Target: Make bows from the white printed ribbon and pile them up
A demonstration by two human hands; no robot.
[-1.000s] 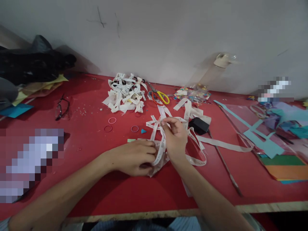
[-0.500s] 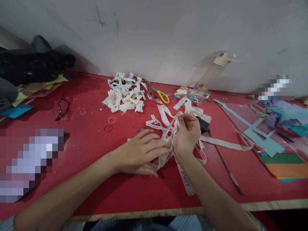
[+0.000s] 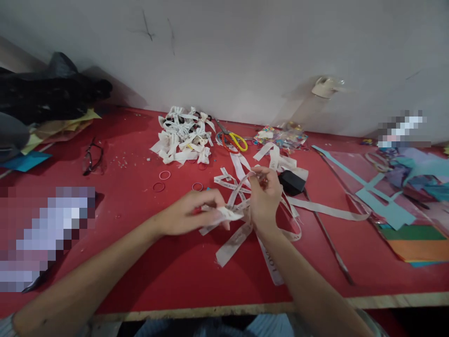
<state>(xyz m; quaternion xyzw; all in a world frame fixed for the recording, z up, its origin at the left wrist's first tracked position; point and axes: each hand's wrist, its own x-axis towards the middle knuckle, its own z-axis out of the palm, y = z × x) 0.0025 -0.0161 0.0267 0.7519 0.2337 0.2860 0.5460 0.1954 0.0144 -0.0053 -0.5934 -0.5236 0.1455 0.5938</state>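
Both hands work a length of white printed ribbon (image 3: 234,241) over the red table (image 3: 147,262). My left hand (image 3: 191,216) pinches a folded part of the ribbon just above the table. A little to the right, my right hand (image 3: 265,199) is raised and holds another stretch of the same ribbon between thumb and fingers. Loose ends trail toward me and off to the right.
A pile of finished white ribbon bows (image 3: 183,135) lies at the back, with orange-handled scissors (image 3: 231,139) beside it. Rubber bands (image 3: 164,175), glasses (image 3: 90,157), a small black box (image 3: 292,182), a thin rod (image 3: 328,239) and coloured paper (image 3: 414,234) lie around.
My left hand has lifted off the table and now pinches a ribbon fold. My right hand rose to the right, then came back slightly left. A ribbon tail now hangs toward me.
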